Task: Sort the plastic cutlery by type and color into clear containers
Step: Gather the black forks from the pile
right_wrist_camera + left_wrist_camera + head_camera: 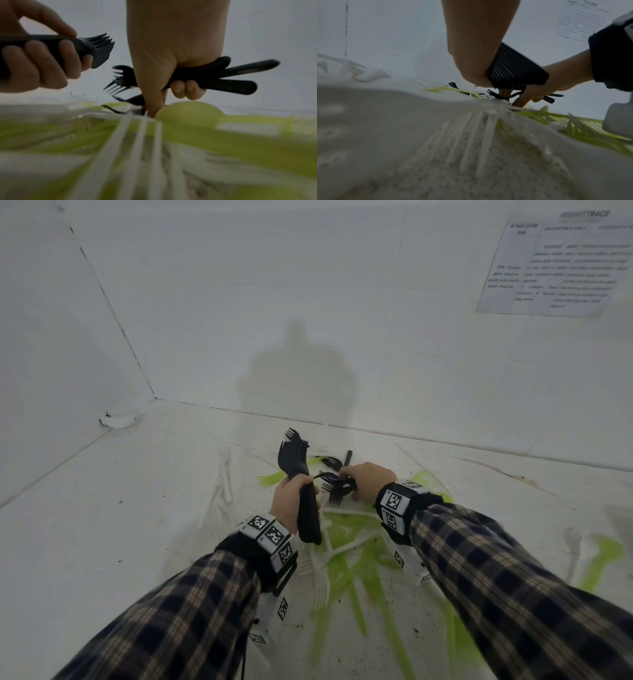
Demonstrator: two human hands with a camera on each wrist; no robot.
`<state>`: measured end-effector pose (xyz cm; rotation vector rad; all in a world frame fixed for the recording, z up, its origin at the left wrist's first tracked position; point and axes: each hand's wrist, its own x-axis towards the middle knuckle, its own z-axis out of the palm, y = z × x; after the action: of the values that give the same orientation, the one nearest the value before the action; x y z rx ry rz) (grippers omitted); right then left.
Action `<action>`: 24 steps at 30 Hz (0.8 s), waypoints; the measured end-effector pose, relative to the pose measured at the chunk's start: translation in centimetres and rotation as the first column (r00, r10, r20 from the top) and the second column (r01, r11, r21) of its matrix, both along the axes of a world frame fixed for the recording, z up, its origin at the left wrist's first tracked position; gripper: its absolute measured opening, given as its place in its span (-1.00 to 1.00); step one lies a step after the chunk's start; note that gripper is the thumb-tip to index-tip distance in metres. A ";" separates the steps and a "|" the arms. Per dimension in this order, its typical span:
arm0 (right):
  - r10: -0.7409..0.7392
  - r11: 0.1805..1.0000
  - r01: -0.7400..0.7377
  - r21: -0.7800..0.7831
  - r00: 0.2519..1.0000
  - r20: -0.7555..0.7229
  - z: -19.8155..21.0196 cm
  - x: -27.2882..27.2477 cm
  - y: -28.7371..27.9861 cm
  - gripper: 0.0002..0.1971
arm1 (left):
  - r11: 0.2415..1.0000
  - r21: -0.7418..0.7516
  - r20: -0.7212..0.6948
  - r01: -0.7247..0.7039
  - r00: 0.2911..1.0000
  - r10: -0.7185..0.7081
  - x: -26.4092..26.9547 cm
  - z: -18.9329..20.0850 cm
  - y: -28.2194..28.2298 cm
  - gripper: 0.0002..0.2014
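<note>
— Black forks first?
— Yes. Thick stack of black forks (297, 474) upright in the left hand (291, 501), tines up and far, handles nested flat; left grip wrapped tight round the handles, probably to keep one type and color squared up as a single bundle.
— And the right?
— Right hand (368, 479) just beside it, knuckles up, grip curled round a looser fan of black forks (337, 486), tines pointing left toward the stack, handle ends sticking out right. Looks set for merging into the stack, though only a guess.
— More black ones left?
— A couple of black pieces (337, 462) lying just beyond the hands on the white table (137, 508).
— Rest of the heap?
— Green cutlery (359, 573) and white forks (322, 583) tangled together near the wrists; one white fork (224, 474) apart on the left; more green at the right edge.
— Containers? Contents?
— Something clear and blurred low in the left wrist view, maybe a container; cannot tell, nor what sits inside. None plainly visible from the head view. Printed sheet (555, 265) on the far right wall.
</note>
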<state>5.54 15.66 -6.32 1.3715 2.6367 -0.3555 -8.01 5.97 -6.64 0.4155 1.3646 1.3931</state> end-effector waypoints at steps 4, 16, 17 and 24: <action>0.046 0.999 -0.046 -0.001 0.999 -0.001 0.0 -0.1 -0.1 -0.53 | 1.000 -0.005 0.007 0.007 1.000 -0.007 0.2 0.0 -0.1 -0.88; 0.232 0.963 -0.240 0.125 0.970 0.080 0.1 -0.1 -1.9 -0.62 | 0.998 0.005 0.042 -0.058 0.997 0.057 0.2 0.3 -0.8 -0.87; 0.251 0.956 -0.260 0.134 0.965 0.079 0.1 0.0 -2.0 -0.61 | 0.998 0.005 0.036 -0.064 0.997 0.064 0.1 0.4 -0.8 -0.88; 0.233 0.959 -0.240 0.149 0.970 0.065 -0.1 -0.4 -2.0 -0.61 | 0.998 0.002 0.039 -0.064 0.997 0.064 0.0 0.5 -1.2 -0.88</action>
<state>5.15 13.70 -6.41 1.0687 2.7983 -0.0875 -7.99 4.77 -6.12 0.3475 1.3545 1.4491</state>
